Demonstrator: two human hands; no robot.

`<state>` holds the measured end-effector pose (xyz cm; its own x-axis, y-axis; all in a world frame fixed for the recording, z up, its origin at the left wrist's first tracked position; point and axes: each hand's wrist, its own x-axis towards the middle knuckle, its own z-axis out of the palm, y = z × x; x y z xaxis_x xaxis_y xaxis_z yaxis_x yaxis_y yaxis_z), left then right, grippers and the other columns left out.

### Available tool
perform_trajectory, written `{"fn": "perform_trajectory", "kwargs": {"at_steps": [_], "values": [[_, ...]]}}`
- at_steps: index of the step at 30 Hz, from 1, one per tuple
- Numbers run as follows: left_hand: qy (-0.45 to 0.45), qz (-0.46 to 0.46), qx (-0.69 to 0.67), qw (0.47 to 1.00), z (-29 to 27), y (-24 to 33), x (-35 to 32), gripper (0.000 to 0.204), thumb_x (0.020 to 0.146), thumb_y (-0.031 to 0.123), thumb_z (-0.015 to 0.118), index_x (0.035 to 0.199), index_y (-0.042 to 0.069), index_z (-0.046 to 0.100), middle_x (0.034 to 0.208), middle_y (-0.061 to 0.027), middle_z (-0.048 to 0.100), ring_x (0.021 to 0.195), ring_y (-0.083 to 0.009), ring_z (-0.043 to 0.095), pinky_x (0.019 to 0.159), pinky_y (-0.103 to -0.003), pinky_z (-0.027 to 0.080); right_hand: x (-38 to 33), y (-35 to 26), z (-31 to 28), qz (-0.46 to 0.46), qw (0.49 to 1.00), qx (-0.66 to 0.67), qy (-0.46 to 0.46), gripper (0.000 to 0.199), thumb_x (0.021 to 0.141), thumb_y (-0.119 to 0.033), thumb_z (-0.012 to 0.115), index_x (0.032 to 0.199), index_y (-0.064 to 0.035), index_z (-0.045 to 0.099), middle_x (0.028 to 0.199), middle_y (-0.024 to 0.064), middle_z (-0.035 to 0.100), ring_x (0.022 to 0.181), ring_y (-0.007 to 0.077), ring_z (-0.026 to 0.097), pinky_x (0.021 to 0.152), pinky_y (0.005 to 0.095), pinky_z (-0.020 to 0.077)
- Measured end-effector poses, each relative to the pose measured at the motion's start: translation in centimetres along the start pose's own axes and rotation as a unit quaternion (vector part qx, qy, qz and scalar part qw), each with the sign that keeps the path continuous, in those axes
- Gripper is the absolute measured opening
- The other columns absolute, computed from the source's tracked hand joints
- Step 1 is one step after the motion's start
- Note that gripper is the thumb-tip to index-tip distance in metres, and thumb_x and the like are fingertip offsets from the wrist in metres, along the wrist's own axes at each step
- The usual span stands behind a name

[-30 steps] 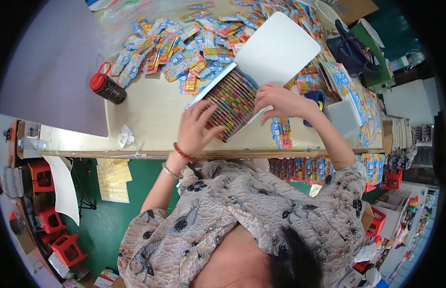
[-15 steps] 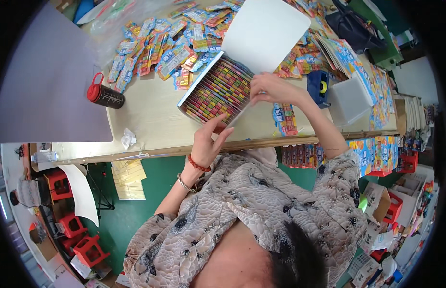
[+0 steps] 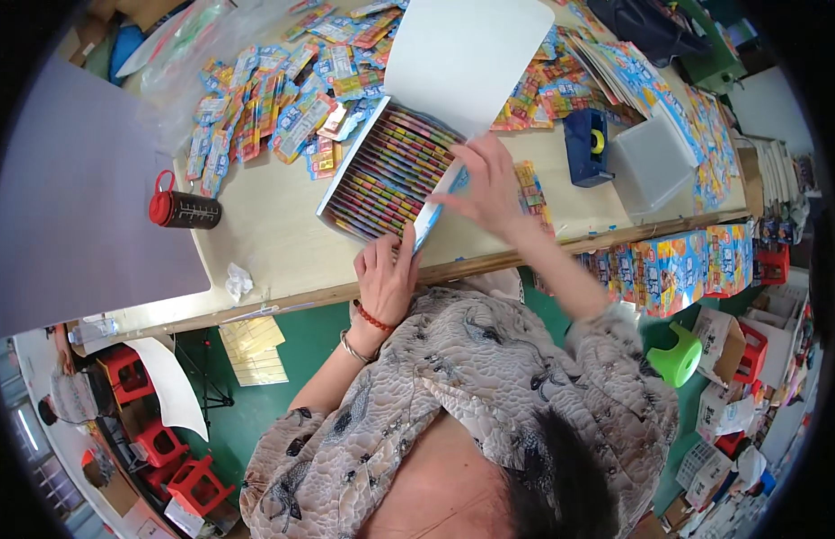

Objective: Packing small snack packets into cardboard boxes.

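A white and blue cardboard box [image 3: 345, 193] lies tilted on the table, packed with rows of thin, colourful packets [image 3: 395, 166] standing on edge. Its large white lid [image 3: 467, 58] is folded back at the far side. My left hand [image 3: 388, 280] grips the near corner, its fingertips against the wall. On the right side my right hand [image 3: 491, 184] holds the box's white edge flap, with thumb and fingers spaced along it. The palm side of the right hand is partly hidden.
Many loose blister-like packets [image 3: 296, 126] cover the table's far part. A red-capped dark bottle [image 3: 185, 209] and crumpled tissue [image 3: 238, 281] are at left. A blue tape dispenser [image 3: 586, 148] and clear plastic bin [image 3: 651, 166] stand at right. A green stool [image 3: 676, 355] is below.
My right hand has moved nearer along the box's right side, where a white flap now shows. My left hand's fingers have closed in on the near corner. The view has shifted slightly.
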<state>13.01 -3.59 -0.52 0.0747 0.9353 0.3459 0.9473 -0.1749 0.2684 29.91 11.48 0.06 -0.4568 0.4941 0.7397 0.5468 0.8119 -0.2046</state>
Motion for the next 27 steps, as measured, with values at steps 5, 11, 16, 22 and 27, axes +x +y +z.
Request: {"fn": "perform_trajectory", "kwargs": {"at_steps": [5, 11, 16, 22, 27], "values": [[0.008, -0.001, 0.02, 1.0, 0.8, 0.0, -0.3, 0.052, 0.08, 0.018, 0.068, 0.129, 0.011, 0.051, 0.105, -0.0046, 0.051, 0.097, -0.0213, 0.049, 0.084, -0.036, 0.034, -3.5, -5.3, 1.8, 0.434, 0.877, 0.207, -0.016, 0.1, 0.069, -0.024, 0.083, 0.144, -0.0035, 0.02, 0.111, 0.0128, 0.05, 0.108, 0.0199, 0.05, 0.085, 0.0367, 0.0446], [-0.022, 0.022, 0.017, 0.999, 0.7, 0.5, 0.1, 0.052, 0.08, 0.017, 0.066, 0.129, 0.009, 0.051, 0.103, -0.0039, 0.051, 0.098, -0.021, 0.048, 0.086, -0.036, 0.034, -1.7, 1.2, 3.6, 0.498, 0.806, 0.318, -0.034, 0.068, 0.081, -0.019, 0.072, 0.136, -0.0043, 0.035, 0.084, 0.0045, 0.06, 0.068, 0.0122, 0.06, 0.054, 0.0253, 0.0484], [-0.031, 0.09, 0.011, 0.995, 1.3, 2.6, 2.2, 0.047, 0.083, 0.025, 0.064, 0.126, 0.01, 0.055, 0.103, -0.0034, 0.053, 0.098, -0.02, 0.049, 0.086, -0.038, 0.032, -0.9, 7.1, 6.1, 0.396, 0.895, 0.206, -0.002, 0.025, 0.09, -0.019, 0.058, 0.106, -0.0007, 0.061, 0.057, 0.0037, 0.054, 0.048, 0.0077, 0.05, 0.046, 0.0269, 0.0392], [0.122, -0.014, -0.158, 0.98, 0.7, -5.7, 11.0, 0.046, 0.09, 0.021, 0.057, 0.132, 0.006, 0.047, 0.119, -0.0131, 0.052, 0.114, -0.0298, 0.046, 0.097, -0.038, 0.033, 1.8, 7.5, 4.7, 0.412, 0.879, 0.232, -0.06, 0.029, 0.088, -0.021, 0.061, 0.107, 0.0011, 0.061, 0.053, 0.0006, 0.049, 0.045, 0.0079, 0.04, 0.044, 0.0266, 0.0323], [0.006, -0.057, -0.46, 0.886, 5.1, -11.4, 16.6, 0.06, 0.098, 0.02, 0.046, 0.149, 0.008, 0.016, 0.15, -0.0137, 0.026, 0.14, -0.0255, 0.024, 0.112, -0.032, 0.021, 1.8, 4.9, 4.4, 0.439, 0.869, 0.228, -0.002, 0.06, 0.083, -0.021, 0.069, 0.131, 0.0006, 0.04, 0.065, 0.0023, 0.053, 0.056, 0.0066, 0.046, 0.05, 0.0245, 0.0344]]}}
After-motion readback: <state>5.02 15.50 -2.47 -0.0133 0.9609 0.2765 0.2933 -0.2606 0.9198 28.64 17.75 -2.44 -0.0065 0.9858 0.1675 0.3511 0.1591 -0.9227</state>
